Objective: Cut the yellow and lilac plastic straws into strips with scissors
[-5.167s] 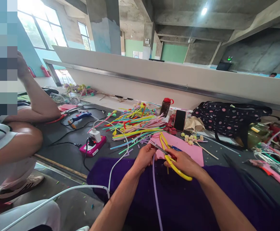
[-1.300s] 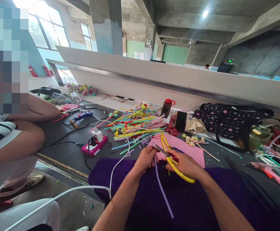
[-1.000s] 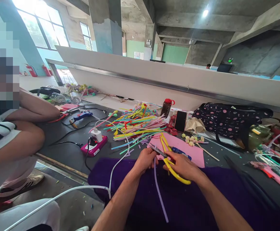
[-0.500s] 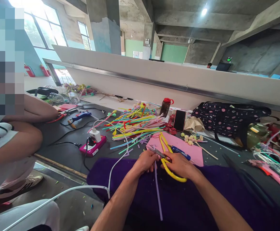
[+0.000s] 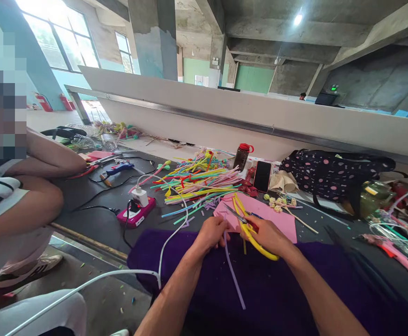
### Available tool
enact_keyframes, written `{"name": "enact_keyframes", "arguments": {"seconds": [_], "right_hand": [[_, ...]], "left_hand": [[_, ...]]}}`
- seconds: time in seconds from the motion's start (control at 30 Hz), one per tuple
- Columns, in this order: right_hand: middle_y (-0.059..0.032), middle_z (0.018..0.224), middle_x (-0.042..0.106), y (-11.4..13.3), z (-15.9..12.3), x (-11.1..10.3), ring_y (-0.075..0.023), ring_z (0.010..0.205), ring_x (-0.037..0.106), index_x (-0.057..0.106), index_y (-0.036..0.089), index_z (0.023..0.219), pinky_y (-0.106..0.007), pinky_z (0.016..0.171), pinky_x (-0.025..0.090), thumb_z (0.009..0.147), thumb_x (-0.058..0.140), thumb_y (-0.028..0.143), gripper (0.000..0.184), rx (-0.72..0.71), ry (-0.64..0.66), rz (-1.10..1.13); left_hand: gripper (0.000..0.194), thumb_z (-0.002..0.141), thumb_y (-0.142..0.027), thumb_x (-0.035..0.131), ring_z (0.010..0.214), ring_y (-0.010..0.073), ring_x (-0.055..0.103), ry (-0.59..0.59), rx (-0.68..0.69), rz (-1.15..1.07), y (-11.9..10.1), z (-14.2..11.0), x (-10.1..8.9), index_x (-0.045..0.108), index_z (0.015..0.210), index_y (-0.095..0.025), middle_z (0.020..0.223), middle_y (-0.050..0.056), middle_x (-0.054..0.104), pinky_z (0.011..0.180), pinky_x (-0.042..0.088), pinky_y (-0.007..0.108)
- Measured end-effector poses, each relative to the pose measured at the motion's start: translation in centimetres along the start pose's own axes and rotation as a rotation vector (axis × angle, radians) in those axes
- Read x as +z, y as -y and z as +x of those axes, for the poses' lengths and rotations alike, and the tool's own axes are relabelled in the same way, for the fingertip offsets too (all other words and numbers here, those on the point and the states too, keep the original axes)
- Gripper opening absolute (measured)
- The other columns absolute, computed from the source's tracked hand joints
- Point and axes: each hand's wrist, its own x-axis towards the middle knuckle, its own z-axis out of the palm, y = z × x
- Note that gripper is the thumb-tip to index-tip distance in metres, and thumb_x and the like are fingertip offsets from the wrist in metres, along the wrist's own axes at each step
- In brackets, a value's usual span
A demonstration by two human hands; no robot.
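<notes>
My left hand [image 5: 212, 232] pinches the top end of a long lilac strip [image 5: 232, 273] that hangs down over the purple cloth [image 5: 260, 289] on my lap. My right hand [image 5: 269, 234] grips yellow-handled scissors [image 5: 249, 231], their blades pointing up and left toward the strip's held end, just beside my left fingers. A pink foam sheet [image 5: 281, 221] lies right behind both hands. A heap of coloured straws [image 5: 199, 182] spreads across the dark table beyond it.
A pink power strip [image 5: 136, 213] with a white charger sits left of my hands, its white cable running toward me. A brown bottle [image 5: 242, 156], a phone [image 5: 262, 176] and a dotted black bag [image 5: 333, 175] stand behind. Another person's arm [image 5: 46, 161] rests at the left.
The scissors' blades have lifted slightly up and right of where they were half a second ago. The hanging lilac strip has swung a little to the right.
</notes>
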Motion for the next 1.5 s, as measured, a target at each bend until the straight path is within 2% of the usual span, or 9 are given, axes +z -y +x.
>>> {"name": "enact_keyframes", "arguments": {"seconds": [0.07,0.17,0.33,0.63,0.8,1.07,1.2,1.5], "right_hand": [[-0.005,0.094,0.067,-0.2,-0.3,-0.8,-0.0197,0.079,0.061,0.051,0.023,0.119,-0.026,0.065,0.04,0.076,0.052,0.047,0.049,-0.007,-0.018,0.043],[-0.0033,0.091,0.067,-0.1,-0.7,-1.5,-0.0192,0.076,0.06,0.049,0.024,0.12,-0.026,0.065,0.04,0.073,0.055,0.049,0.053,-0.02,0.006,0.062],[-0.0021,0.088,0.067,0.5,-1.0,-1.0,-0.0199,0.077,0.06,0.049,0.027,0.122,-0.025,0.062,0.039,0.069,0.059,0.05,0.058,-0.002,0.082,0.038],[-0.0031,0.09,0.067,0.8,-1.0,-0.5,-0.0205,0.079,0.059,0.05,0.028,0.123,-0.026,0.064,0.038,0.067,0.06,0.051,0.061,0.021,0.083,0.0],[-0.0026,0.089,0.067,0.6,-0.9,-0.5,-0.0198,0.078,0.059,0.049,0.027,0.123,-0.025,0.064,0.038,0.069,0.059,0.05,0.06,0.026,0.069,0.044],[-0.0008,0.086,0.066,0.8,-1.1,-0.6,-0.018,0.074,0.058,0.051,0.029,0.121,-0.024,0.061,0.037,0.068,0.061,0.048,0.058,0.006,0.07,0.042],[0.0015,0.081,0.066,1.0,-1.2,-0.6,-0.017,0.072,0.058,0.051,0.032,0.12,-0.023,0.059,0.036,0.068,0.061,0.046,0.055,-0.003,0.07,0.037],[-0.0002,0.078,0.065,0.8,-1.0,-0.1,-0.0176,0.068,0.057,0.051,0.029,0.12,-0.024,0.057,0.035,0.069,0.06,0.049,0.056,-0.039,0.077,0.051]], "left_hand": [[0.026,0.077,-0.031,0.041,0.031,0.006,0.046,-0.04,0.039,-0.08,0.0,0.2,-0.2,0.058,0.08,-0.013,0.056,0.0,0.062,0.028,0.024,0.015],[0.03,0.079,-0.035,0.041,0.029,0.0046,0.042,-0.041,0.08,-0.173,-0.3,0.2,-0.4,0.058,0.084,-0.012,0.053,-0.002,0.059,0.028,0.022,0.016],[0.026,0.078,-0.034,0.042,0.029,0.0033,0.039,0.006,0.104,-0.251,-0.8,-0.2,-0.5,0.056,0.082,-0.013,0.052,-0.003,0.055,0.027,0.022,0.015],[0.02,0.075,-0.029,0.047,0.031,0.003,0.038,0.008,0.072,-0.253,-0.8,-0.3,-0.4,0.056,0.068,-0.012,0.047,-0.004,0.052,0.029,0.025,0.015],[0.018,0.073,-0.026,0.051,0.036,0.004,0.042,0.073,0.096,-0.337,-0.9,-0.5,-0.6,0.06,0.078,-0.011,0.046,-0.005,0.05,0.036,0.035,0.015],[0.024,0.071,-0.036,0.056,0.031,0.0032,0.035,-0.025,0.058,-0.324,-0.9,-0.4,-1.0,0.054,0.063,-0.013,0.039,-0.007,0.043,0.031,0.024,0.015],[0.021,0.072,-0.032,0.055,0.031,0.0031,0.034,-0.031,0.059,-0.309,-0.9,-0.4,-0.8,0.054,0.063,-0.013,0.039,-0.007,0.042,0.032,0.025,0.015],[0.011,0.071,-0.021,0.051,0.032,0.0032,0.034,-0.005,0.057,-0.281,-0.8,-0.4,-0.7,0.056,0.065,-0.013,0.039,-0.008,0.042,0.033,0.027,0.015]]}}
